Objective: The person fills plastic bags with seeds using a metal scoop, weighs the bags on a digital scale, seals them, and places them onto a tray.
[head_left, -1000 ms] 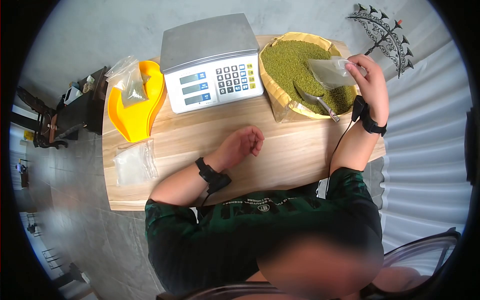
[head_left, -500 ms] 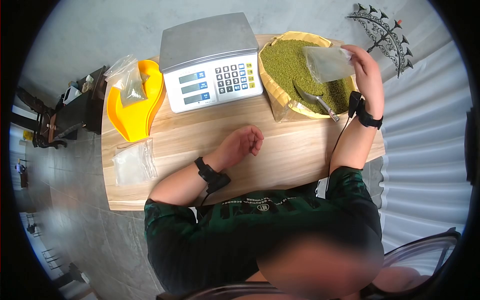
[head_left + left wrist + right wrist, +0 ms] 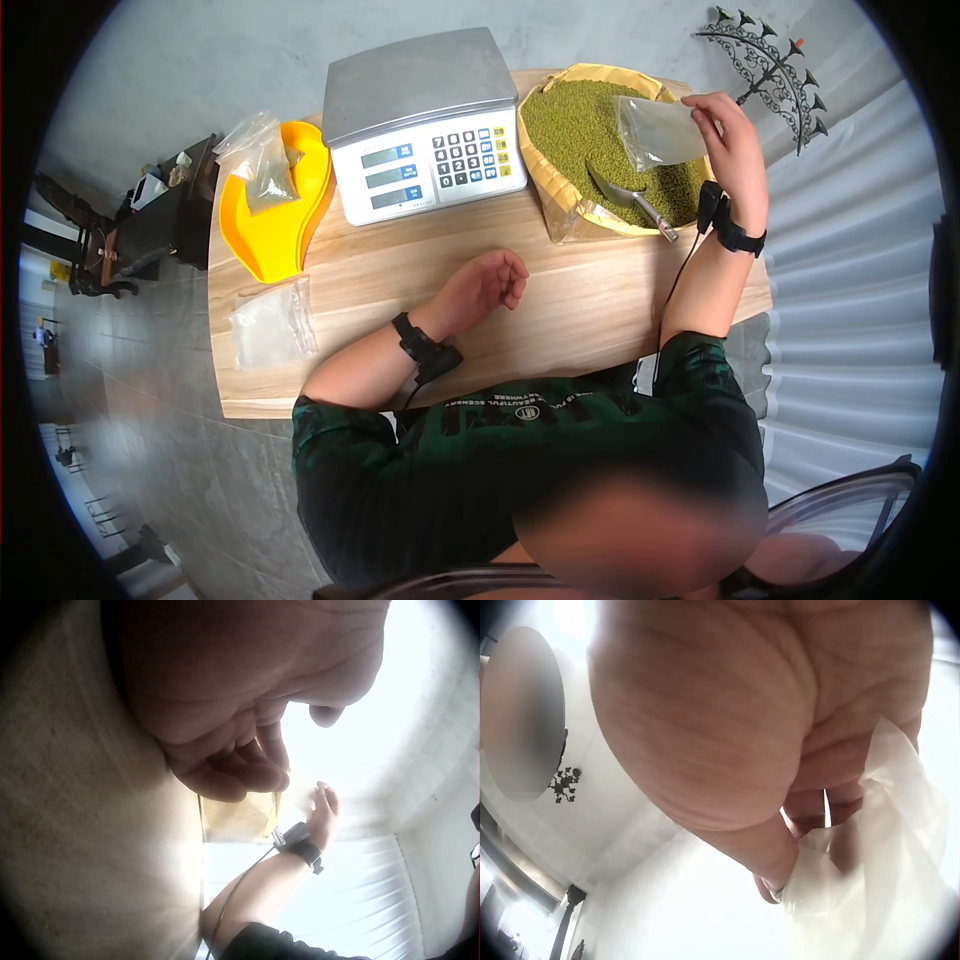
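My right hand (image 3: 735,145) pinches a clear plastic bag (image 3: 655,135) by one end, over the right part of an open sack (image 3: 560,215). Small green beans (image 3: 565,120) fill the sack. In the right wrist view the bag (image 3: 904,832) hangs from between thumb and fingers, pale and creased. A metal scoop (image 3: 622,195) lies in the beans below the bag, its handle at the sack's near rim. My left hand (image 3: 480,290) rests on the wooden table, fingers loosely curled with nothing in them, as the left wrist view shows too.
Left of the sack stands a weighing scale (image 3: 430,165) with a keypad. Farther left, a yellow tray (image 3: 265,245) holds a zip bag (image 3: 265,175) with some contents. Flat clear bags (image 3: 268,328) lie at the table's (image 3: 370,260) left side.
My right hand has moved slightly up and left, and the plastic bag has swung from hanging low to spreading sideways over the beans. The left hand has stayed still.
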`<state>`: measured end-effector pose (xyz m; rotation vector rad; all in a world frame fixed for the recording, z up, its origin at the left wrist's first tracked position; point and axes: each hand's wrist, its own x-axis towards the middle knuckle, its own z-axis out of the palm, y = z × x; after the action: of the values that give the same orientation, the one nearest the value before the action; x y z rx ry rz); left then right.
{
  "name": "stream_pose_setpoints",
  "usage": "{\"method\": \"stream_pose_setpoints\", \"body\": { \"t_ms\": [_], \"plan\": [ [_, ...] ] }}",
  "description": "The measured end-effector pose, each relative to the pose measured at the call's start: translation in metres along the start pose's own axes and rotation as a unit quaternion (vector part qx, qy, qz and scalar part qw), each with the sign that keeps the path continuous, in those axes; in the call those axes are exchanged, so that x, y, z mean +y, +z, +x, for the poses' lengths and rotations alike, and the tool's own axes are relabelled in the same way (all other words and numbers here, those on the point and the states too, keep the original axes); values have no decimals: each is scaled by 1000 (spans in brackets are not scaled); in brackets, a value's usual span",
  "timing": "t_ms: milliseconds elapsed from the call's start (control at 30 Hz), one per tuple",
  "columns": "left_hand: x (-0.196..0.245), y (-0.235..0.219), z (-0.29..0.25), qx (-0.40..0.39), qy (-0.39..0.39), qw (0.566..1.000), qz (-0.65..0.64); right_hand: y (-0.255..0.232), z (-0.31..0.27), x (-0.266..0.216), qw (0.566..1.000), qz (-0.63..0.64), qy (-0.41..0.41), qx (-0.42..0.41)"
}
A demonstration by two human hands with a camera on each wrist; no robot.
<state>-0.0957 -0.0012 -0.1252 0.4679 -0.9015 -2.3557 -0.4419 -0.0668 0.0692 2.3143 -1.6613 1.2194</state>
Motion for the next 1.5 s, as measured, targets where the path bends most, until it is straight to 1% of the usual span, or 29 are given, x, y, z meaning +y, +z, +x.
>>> {"method": "stream_pose_setpoints", "body": {
  "t_ms": [100,167,300,367,400,467,500,567,600,667,700,767,867,967,1067,1200,1267,1300,1367,1500],
  "plan": [
    [-1,-1,1,-6,6,1000,1,0,-1,7,1000,-25,-1,-1],
    [-1,-1,1,-8,9,1000,0,1,0,5,999,-24,27,28],
    [-1,-1,1,-7,8,1000,2,1,1,2,997,-33,47,50],
    [-1,-1,1,-8,9,1000,0,3,2,6,995,-40,48,83],
    [-1,-2,1,-12,10,1000,1,4,3,12,995,-40,47,83],
    [-2,-3,1,-16,12,1000,2,6,3,22,990,-66,10,127],
    [-2,-3,1,-13,10,1000,4,5,3,22,990,-66,10,127],
    [-2,-2,1,-10,7,1000,5,4,3,20,983,-68,37,164],
    [-1,-1,0,-8,5,1000,4,5,4,21,984,-69,37,163],
    [-1,0,0,-5,4,1000,3,6,4,24,984,-1,43,174],
    [-1,0,0,-6,6,1000,2,6,4,22,984,-1,43,173],
    [-2,-1,0,-7,6,1000,2,4,4,13,984,-87,84,132],
    [-2,-2,1,-7,2,1000,0,5,4,11,984,-100,69,131],
    [-1,-1,1,-6,3,1000,3,3,2,8,984,-84,53,149],
    [-1,-2,0,-5,2,1000,4,1,1,7,981,-95,48,164],
    [-1,-2,0,-10,5,1000,1,-2,-1,4,982,-105,45,148],
    [-2,-3,0,-10,8,1000,0,-8,-3,-5,977,-94,66,179],
    [-2,-3,0,-10,6,1000,0,-8,-3,-3,977,-94,65,179],
    [-2,-3,1,-9,4,1000,-1,-8,-4,0,985,-87,65,131],
    [-4,-4,1,-6,4,1000,-8,-11,-5,-4,987,-78,58,131]
  ]
}}
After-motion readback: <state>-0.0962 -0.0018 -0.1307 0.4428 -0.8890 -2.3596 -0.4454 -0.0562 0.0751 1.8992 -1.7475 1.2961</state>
